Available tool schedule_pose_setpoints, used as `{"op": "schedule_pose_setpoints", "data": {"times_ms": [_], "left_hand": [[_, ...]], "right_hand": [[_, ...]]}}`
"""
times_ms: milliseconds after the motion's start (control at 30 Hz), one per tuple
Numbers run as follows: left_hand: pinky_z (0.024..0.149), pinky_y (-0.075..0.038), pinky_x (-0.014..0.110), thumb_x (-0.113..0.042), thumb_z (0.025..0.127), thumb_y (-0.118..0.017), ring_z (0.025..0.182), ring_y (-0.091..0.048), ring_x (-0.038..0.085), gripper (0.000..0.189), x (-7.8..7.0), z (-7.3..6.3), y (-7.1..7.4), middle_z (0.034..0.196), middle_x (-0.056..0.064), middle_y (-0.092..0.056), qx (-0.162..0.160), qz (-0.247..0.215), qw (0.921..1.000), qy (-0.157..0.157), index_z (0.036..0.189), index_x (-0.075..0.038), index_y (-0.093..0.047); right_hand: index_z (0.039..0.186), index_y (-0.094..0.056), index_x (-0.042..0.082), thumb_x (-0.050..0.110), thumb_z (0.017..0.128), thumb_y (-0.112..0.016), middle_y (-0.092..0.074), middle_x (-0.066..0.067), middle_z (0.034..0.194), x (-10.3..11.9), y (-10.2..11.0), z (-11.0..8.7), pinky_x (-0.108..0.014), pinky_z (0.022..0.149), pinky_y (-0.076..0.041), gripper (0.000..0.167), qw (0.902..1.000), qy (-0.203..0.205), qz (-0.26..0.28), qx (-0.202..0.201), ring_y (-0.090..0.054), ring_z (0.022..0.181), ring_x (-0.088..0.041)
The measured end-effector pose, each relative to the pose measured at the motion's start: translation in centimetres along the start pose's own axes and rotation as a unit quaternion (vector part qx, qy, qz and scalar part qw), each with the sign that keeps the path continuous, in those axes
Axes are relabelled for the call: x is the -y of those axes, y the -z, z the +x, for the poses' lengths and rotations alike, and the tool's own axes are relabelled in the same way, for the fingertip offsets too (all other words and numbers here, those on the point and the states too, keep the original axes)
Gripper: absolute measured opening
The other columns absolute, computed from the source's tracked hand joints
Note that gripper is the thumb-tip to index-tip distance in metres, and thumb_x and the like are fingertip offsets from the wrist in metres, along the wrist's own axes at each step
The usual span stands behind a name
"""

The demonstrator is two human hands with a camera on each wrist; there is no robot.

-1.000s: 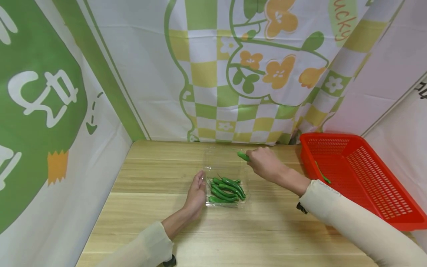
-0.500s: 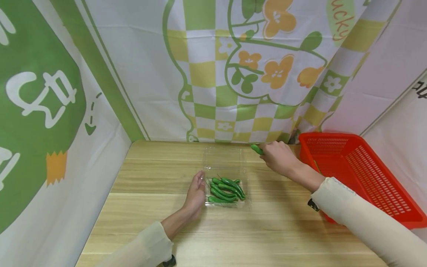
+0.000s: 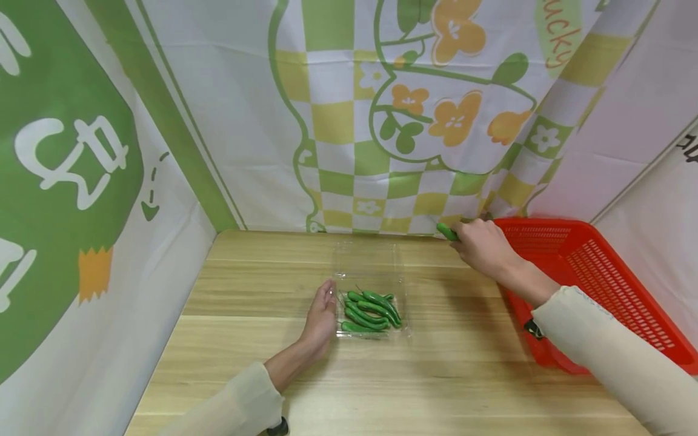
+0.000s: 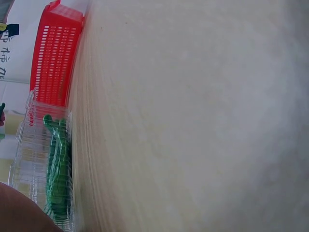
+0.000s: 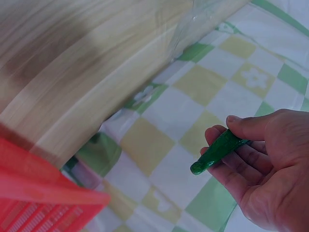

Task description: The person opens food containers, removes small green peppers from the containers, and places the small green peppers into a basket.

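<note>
My right hand (image 3: 486, 247) pinches a green chili pepper (image 3: 447, 231) between thumb and fingers, raised at the table's back edge beside the red basket. The right wrist view shows the pepper's blunt end (image 5: 198, 166) poking out past the fingertips. My left hand (image 3: 320, 318) rests against the left side of a clear plastic clamshell box (image 3: 400, 284), its fingers fairly straight along the wall. Several green chili peppers (image 3: 371, 310) lie in the box's base, and its lid stands folded back. In the left wrist view the peppers (image 4: 59, 169) show through the clear wall.
A red perforated basket (image 3: 616, 272) stands at the right of the wooden table (image 3: 245, 339), partly covered by my right forearm. A patterned cloth (image 3: 349, 151) hangs along the table's back edge, and a white and green cloth wall (image 3: 180, 260) borders the left.
My right hand has moved right and slightly back with the pepper, from behind the box to the basket's near-left corner area. The left hand and the box stay put.
</note>
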State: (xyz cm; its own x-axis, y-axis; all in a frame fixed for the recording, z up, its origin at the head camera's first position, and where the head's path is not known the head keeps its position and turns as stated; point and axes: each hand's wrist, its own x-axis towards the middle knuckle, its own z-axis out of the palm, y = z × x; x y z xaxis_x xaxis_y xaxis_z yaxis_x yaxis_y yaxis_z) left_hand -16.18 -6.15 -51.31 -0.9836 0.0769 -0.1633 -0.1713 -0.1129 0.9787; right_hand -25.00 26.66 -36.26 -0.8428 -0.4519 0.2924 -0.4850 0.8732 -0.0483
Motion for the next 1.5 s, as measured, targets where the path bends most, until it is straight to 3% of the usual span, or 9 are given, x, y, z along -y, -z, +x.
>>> {"op": "schedule_pose_setpoints", "data": {"times_ms": [133,433,600,933,1067,1133,1267,1367,1500], "left_hand": [[0.133,-0.006,0.056,-0.002,0.112,-0.026,0.162,-0.007,0.043,0.057,0.1,0.0,0.0,0.176,0.023,-0.010,0.001,0.000,1.0000,-0.001,0.167,0.002,-0.012],[0.133,-0.005,0.056,-0.003,0.112,-0.025,0.162,-0.004,0.043,0.057,0.0,0.0,-0.1,0.176,0.022,-0.008,0.007,-0.002,1.0000,0.001,0.167,0.001,-0.010],[0.133,-0.005,0.057,-0.003,0.112,-0.025,0.162,-0.004,0.044,0.057,0.1,-0.1,-0.1,0.176,0.022,-0.008,0.007,-0.002,1.0000,-0.003,0.167,0.001,-0.010],[0.132,-0.006,0.059,-0.004,0.112,-0.026,0.162,-0.006,0.045,0.058,0.3,-0.6,0.5,0.176,0.022,-0.009,0.002,0.003,1.0000,0.004,0.167,0.000,-0.011],[0.133,-0.006,0.058,-0.004,0.112,-0.026,0.162,-0.006,0.044,0.058,0.3,-0.5,0.5,0.176,0.022,-0.008,0.007,0.002,1.0000,0.005,0.168,0.000,-0.010],[0.133,-0.006,0.058,-0.004,0.112,-0.026,0.162,-0.005,0.044,0.058,0.2,-0.5,0.5,0.176,0.022,-0.008,0.009,0.001,0.9999,0.006,0.168,0.000,-0.010],[0.132,-0.006,0.058,-0.004,0.112,-0.026,0.162,-0.005,0.044,0.058,0.1,-0.4,0.4,0.176,0.022,-0.008,0.011,-0.001,0.9999,0.005,0.168,-0.001,-0.010],[0.132,-0.006,0.058,-0.003,0.112,-0.027,0.162,-0.006,0.044,0.058,0.0,-0.3,0.2,0.176,0.022,-0.008,0.010,0.000,0.9999,0.005,0.168,-0.001,-0.010],[0.132,-0.006,0.059,-0.003,0.112,-0.026,0.162,-0.006,0.044,0.058,-0.1,-0.3,0.2,0.176,0.023,-0.008,0.009,0.002,0.9999,0.004,0.168,0.000,-0.011]], "right_hand": [[0.069,-0.050,0.011,0.001,0.088,-0.075,-0.046,-0.003,0.060,-1.1,0.5,-0.2,-0.054,0.049,-0.051,0.033,0.9999,-0.007,-0.003,-0.007,-0.056,0.058,-0.030],[0.085,-0.064,0.005,0.004,0.088,-0.080,-0.059,-0.007,0.068,-3.9,1.9,-0.9,-0.056,0.053,-0.053,0.016,0.9993,-0.037,-0.005,0.007,-0.060,0.061,-0.033],[0.083,-0.067,0.006,0.007,0.088,-0.082,-0.065,-0.010,0.067,-5.7,2.5,-1.1,-0.060,0.055,-0.053,0.015,0.9984,-0.055,-0.014,0.008,-0.067,0.066,-0.041],[0.075,-0.059,0.006,0.008,0.092,-0.077,-0.048,-0.003,0.063,-9.1,2.1,-1.9,-0.041,0.047,-0.042,0.025,0.9939,-0.105,0.000,0.032,-0.050,0.059,-0.027],[0.096,-0.071,0.000,0.008,0.091,-0.078,-0.048,-0.004,0.065,-10.5,1.9,-2.4,-0.038,0.048,-0.038,0.012,0.9927,-0.115,-0.002,0.035,-0.050,0.062,-0.028],[0.111,-0.073,-0.003,0.009,0.092,-0.077,-0.049,-0.004,0.065,-11.2,1.9,-2.7,-0.038,0.048,-0.038,0.023,0.9921,-0.119,-0.002,0.039,-0.050,0.063,-0.029],[0.090,-0.069,-0.001,0.012,0.093,-0.075,-0.048,-0.006,0.064,-12.5,1.7,-3.4,-0.043,0.048,-0.040,0.015,0.9893,-0.137,-0.005,0.048,-0.051,0.064,-0.032],[0.070,-0.051,0.009,0.014,0.092,-0.073,-0.047,-0.007,0.063,-13.7,1.5,-3.9,-0.050,0.048,-0.043,0.031,0.9877,-0.149,-0.006,0.047,-0.051,0.062,-0.035],[0.068,-0.047,0.012,0.014,0.090,-0.074,-0.046,-0.006,0.062,-14.8,1.2,-4.4,-0.053,0.049,-0.044,0.035,0.9864,-0.157,-0.001,0.048,-0.051,0.062,-0.036]]}}
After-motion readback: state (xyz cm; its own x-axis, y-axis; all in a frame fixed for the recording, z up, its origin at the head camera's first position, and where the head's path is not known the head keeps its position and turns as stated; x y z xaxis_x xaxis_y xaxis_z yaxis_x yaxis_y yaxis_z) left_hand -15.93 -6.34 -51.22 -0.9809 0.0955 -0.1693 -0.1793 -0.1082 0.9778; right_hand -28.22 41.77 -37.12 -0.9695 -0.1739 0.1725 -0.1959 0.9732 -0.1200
